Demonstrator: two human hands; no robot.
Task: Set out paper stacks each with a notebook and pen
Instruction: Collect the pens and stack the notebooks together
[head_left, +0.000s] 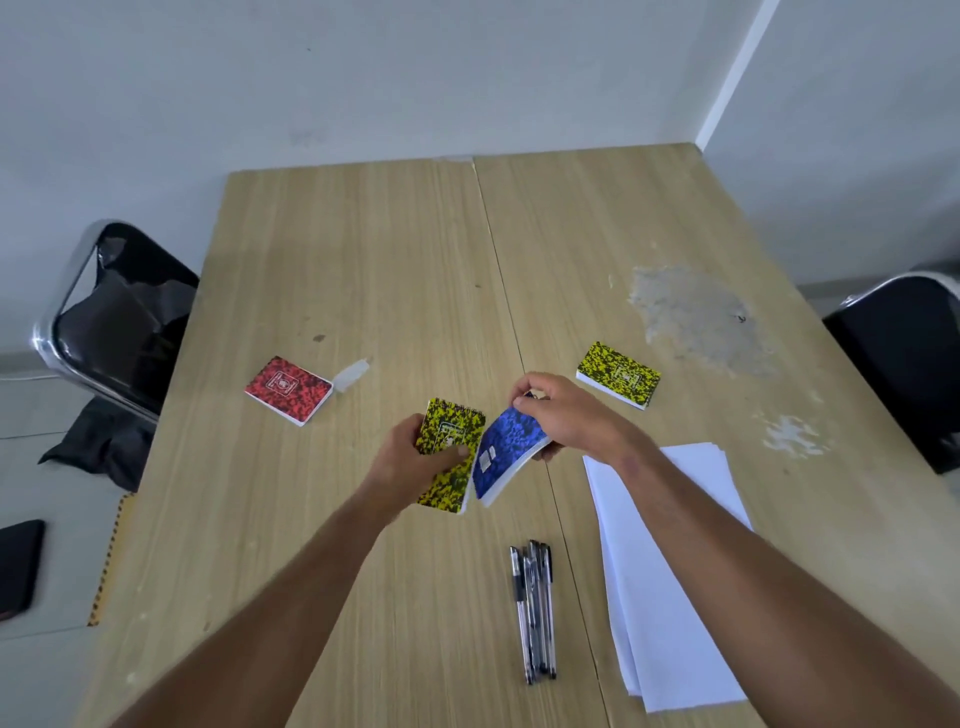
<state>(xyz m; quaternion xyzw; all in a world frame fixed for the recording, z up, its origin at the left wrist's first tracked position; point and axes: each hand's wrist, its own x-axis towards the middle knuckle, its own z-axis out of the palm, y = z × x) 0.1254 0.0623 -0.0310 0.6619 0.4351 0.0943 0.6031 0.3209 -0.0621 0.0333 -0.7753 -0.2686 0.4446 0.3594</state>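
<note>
Above the middle of the wooden table (363, 270), my left hand (410, 457) grips a yellow-and-black spiral notebook (451, 457). Beside it my right hand (566, 415) holds a blue notebook (511, 452), tilted, its edge touching the yellow one. A red notebook (288, 389) lies flat to the left. Another yellow notebook (618, 374) lies to the right. A stack of white paper (670, 587) rests at the near right, partly under my right forearm. Several black pens (534, 610) lie bunched together just left of the paper.
A black chair with a chrome frame (111, 317) stands at the table's left side, another black chair (909, 364) at the right. A worn grey patch (696, 312) marks the table top. A dark flat object (18, 566) lies on the floor at left.
</note>
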